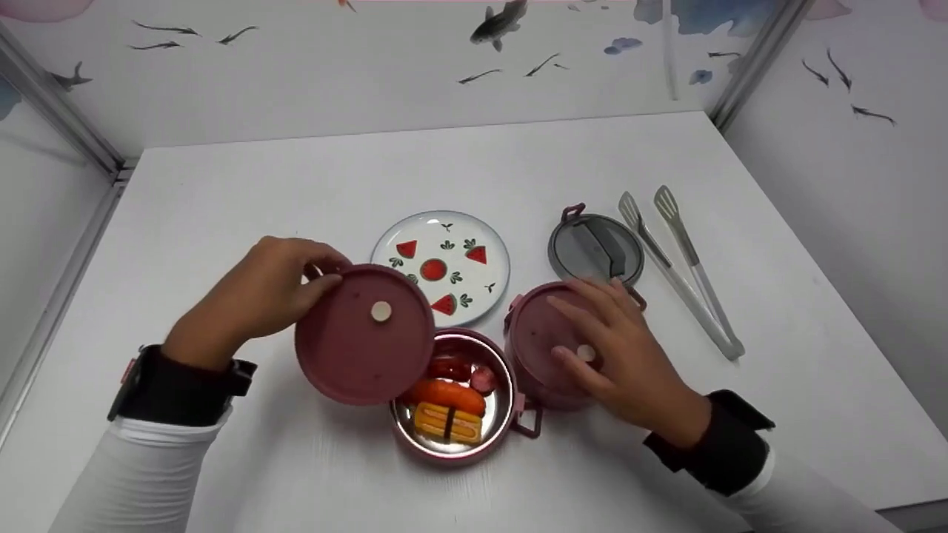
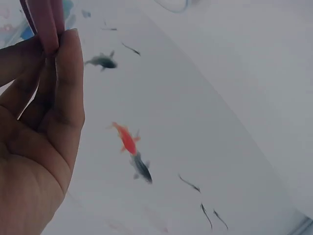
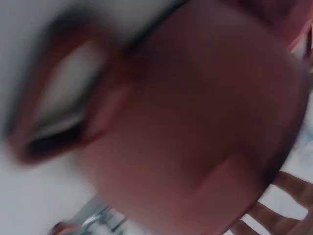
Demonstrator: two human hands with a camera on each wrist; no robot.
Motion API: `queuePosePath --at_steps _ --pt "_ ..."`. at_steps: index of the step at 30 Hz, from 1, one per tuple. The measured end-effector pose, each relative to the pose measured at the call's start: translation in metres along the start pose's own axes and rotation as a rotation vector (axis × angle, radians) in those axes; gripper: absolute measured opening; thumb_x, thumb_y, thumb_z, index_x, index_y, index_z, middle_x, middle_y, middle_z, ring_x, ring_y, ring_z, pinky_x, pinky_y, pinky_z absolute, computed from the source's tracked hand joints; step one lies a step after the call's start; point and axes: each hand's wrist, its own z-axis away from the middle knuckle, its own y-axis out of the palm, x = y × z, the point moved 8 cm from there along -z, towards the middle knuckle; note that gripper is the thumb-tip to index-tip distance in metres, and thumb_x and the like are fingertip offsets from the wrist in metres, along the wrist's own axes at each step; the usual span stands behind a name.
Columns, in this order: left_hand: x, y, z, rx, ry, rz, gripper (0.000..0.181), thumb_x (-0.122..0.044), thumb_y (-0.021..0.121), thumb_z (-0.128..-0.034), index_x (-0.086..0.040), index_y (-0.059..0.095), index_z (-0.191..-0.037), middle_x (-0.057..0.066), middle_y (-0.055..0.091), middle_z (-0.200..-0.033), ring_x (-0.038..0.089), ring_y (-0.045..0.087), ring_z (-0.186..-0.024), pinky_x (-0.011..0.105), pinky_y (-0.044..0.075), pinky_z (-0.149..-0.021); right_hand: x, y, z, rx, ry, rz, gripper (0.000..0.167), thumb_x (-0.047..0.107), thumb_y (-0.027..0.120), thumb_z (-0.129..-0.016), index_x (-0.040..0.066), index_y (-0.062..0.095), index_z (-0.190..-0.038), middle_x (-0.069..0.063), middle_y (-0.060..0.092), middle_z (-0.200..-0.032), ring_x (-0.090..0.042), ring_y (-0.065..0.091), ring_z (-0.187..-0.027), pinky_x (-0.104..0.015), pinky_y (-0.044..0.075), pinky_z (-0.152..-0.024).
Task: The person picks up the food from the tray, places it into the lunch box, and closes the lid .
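In the head view, my left hand (image 1: 274, 289) pinches the edge of a round dusty-red lid (image 1: 348, 340) with a pale round button. The lid is raised over the left side of a steel-lined round food container (image 1: 511, 377). Inside lie an orange sausage (image 1: 444, 396), a yellow block with a dark band (image 1: 448, 424), a pink round piece (image 1: 483, 379) and a dark red piece. My right hand (image 1: 615, 355), fingers spread, is over a second red container with its lid (image 1: 533, 333) on. In the right wrist view that container's side (image 3: 195, 107) and handle are blurred; contact is unclear.
A white plate with watermelon pictures (image 1: 474, 281) lies behind the open container. Behind the second container is a grey round lidded piece with red handles (image 1: 574, 248). Metal tongs (image 1: 689, 292) lie to the right. Fish-patterned panels (image 1: 370, 81) border the table.
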Motion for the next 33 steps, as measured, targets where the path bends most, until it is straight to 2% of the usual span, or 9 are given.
queuePosePath --at_steps 2,4,7,11,17,20,24,33 --pt "-0.011 0.014 -0.008 0.053 0.001 0.021 0.018 -0.005 0.067 -0.0931 -0.011 0.077 -0.107 0.004 0.076 -0.095 0.019 0.069 -0.087 0.036 0.058 -0.072 0.026 0.001 0.001 -0.014 -0.066 -0.031 0.055 0.028 0.073 -0.088 0.015 0.059 -0.140 -0.012 0.050 -0.150 -0.034 0.041 -0.142 -0.051 0.021 -0.123" --pt "-0.021 0.029 -0.014 0.102 0.015 0.035 0.017 -0.007 0.066 -0.0935 -0.011 0.077 -0.106 0.003 0.075 -0.093 0.017 0.069 -0.085 0.034 0.058 -0.071 0.048 0.010 0.004 0.033 -0.129 -0.026 0.060 0.033 0.074 -0.088 0.018 0.056 -0.143 -0.011 0.046 -0.153 -0.034 0.041 -0.142 -0.045 0.022 -0.124" --pt "-0.035 0.050 -0.019 0.164 0.051 0.056 0.016 -0.008 0.066 -0.0937 -0.011 0.078 -0.105 0.002 0.075 -0.090 0.014 0.067 -0.081 0.030 0.057 -0.069 0.071 0.024 0.011 0.110 -0.205 -0.010 0.065 0.037 0.075 -0.088 0.020 0.052 -0.146 -0.009 0.042 -0.156 -0.032 0.040 -0.144 -0.047 0.030 -0.121" --pt "-0.046 0.068 -0.023 0.203 0.078 0.085 0.017 -0.007 0.066 -0.0933 -0.011 0.078 -0.104 0.001 0.074 -0.088 0.013 0.066 -0.080 0.027 0.055 -0.067 0.079 0.038 0.013 0.196 -0.203 0.007 0.065 0.045 0.073 -0.089 0.026 0.050 -0.148 -0.006 0.038 -0.158 -0.028 0.035 -0.148 -0.052 0.044 -0.111" --pt "-0.047 0.087 -0.024 0.233 0.050 0.111 0.018 -0.007 0.065 -0.0938 -0.009 0.078 -0.105 0.001 0.073 -0.085 0.012 0.063 -0.074 0.026 0.053 -0.062 0.076 0.051 0.017 0.241 -0.205 0.021 0.061 0.049 0.069 -0.091 0.029 0.053 -0.146 -0.008 0.036 -0.160 -0.032 0.032 -0.149 -0.049 0.049 -0.105" --pt "-0.047 0.092 -0.022 0.228 0.023 0.105 0.018 -0.008 0.064 -0.0941 -0.009 0.078 -0.105 0.001 0.073 -0.085 0.011 0.062 -0.072 0.025 0.052 -0.061 0.074 0.056 0.020 0.248 -0.212 0.024 0.057 0.049 0.067 -0.092 0.030 0.054 -0.145 -0.009 0.036 -0.160 -0.033 0.033 -0.148 -0.048 0.051 -0.103" --pt "-0.047 0.093 -0.019 0.176 -0.017 0.078 0.016 -0.010 0.067 -0.0936 -0.010 0.079 -0.104 0.000 0.072 -0.083 0.011 0.062 -0.071 0.025 0.052 -0.059 0.072 0.060 0.021 0.245 -0.207 0.002 0.051 0.047 0.066 -0.094 0.027 0.059 -0.141 -0.009 0.036 -0.160 -0.033 0.032 -0.149 -0.047 0.051 -0.103" --pt "-0.048 0.096 -0.011 0.106 -0.036 -0.004 0.015 -0.012 0.069 -0.0915 -0.010 0.080 -0.101 0.000 0.073 -0.079 0.010 0.059 -0.067 0.024 0.049 -0.058 0.071 0.060 0.026 0.224 -0.208 -0.025 0.038 0.045 0.066 -0.095 0.024 0.071 -0.126 -0.008 0.038 -0.158 -0.033 0.033 -0.149 -0.046 0.050 -0.105"
